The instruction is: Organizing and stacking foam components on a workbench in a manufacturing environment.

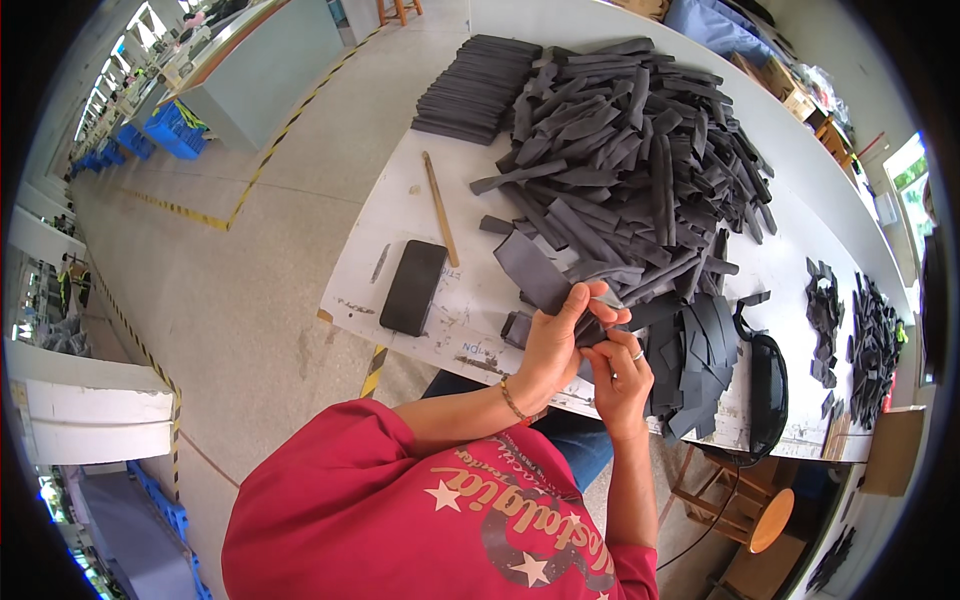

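Observation:
Both my hands work close together over the near edge of the white table point(405, 205). My left hand point(560, 335), with a bracelet at the wrist, is closed on a dark grey fabric strip point(530, 270), whose flat end sticks out toward the far left. Lower down and to the right, my right hand point(620, 380), wearing a ring, pinches the same strip at its near end. Fingers hide that part of the strip. Just beyond my hands lies a big loose heap of folded dark strips point(620, 150). Flat, unfolded dark pieces point(700, 360) lie fanned beside my right hand.
A neat stack of strips point(475, 90) sits at the far left of the table. Nearer are a wooden stick point(440, 210) and a black phone point(414, 288). To the right stands a black corded object point(768, 395), with more dark scraps point(875, 345) beyond. A wooden stool point(770, 520) stands below.

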Demonstrator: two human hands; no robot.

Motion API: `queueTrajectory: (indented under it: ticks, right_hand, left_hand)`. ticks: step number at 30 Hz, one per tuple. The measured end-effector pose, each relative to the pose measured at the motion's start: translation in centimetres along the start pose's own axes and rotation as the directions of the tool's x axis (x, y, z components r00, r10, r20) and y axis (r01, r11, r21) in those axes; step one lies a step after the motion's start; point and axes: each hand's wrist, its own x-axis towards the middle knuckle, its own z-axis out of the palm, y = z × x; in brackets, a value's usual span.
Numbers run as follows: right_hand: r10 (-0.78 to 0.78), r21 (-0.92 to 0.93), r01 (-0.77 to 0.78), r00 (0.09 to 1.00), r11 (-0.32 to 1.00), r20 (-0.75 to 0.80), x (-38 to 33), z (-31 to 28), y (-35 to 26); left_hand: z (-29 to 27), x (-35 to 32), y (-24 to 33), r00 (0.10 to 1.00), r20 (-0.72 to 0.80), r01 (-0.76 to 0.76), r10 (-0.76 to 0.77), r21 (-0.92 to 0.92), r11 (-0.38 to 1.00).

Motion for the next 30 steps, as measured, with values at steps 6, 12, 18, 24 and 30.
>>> queueTrajectory:
  ticks: [6, 12, 18, 24, 30]
  right_hand:
    - [0.133, 0.051, -0.135, 0.990, 0.989, 0.056, -0.1, 0.1, 0.3]
    - [0.450, 0.503, -0.370, 0.892, 0.781, -0.042, -0.1, 2.5, 0.5]
    - [0.512, 0.548, -0.328, 0.830, 0.769, -0.222, -0.9, 1.3, 0.2]
    - [0.671, 0.860, -0.403, 0.734, 0.312, 0.101, -0.1, 1.2, 0.3]
    - [0.706, 0.890, -0.391, 0.698, 0.236, 0.119, -0.1, 1.2, -0.3]
  left_hand:
    - [-0.5, 0.4, 0.7, 0.996, 0.040, 0.079, -0.079, 0.013, 0.997]
    - [-0.9, 1.6, 1.1, 0.989, 0.112, 0.099, -0.099, 0.007, 0.995]
    - [-1.2, 2.1, 1.9, 0.964, 0.268, 0.004, 0.004, -0.031, 1.000]
    - [-1.0, 1.7, 2.3, 0.952, 0.303, 0.045, -0.050, 0.023, 0.999]
    - [-1.6, 2.3, 1.7, 0.973, 0.221, 0.078, -0.068, -0.036, 0.996]
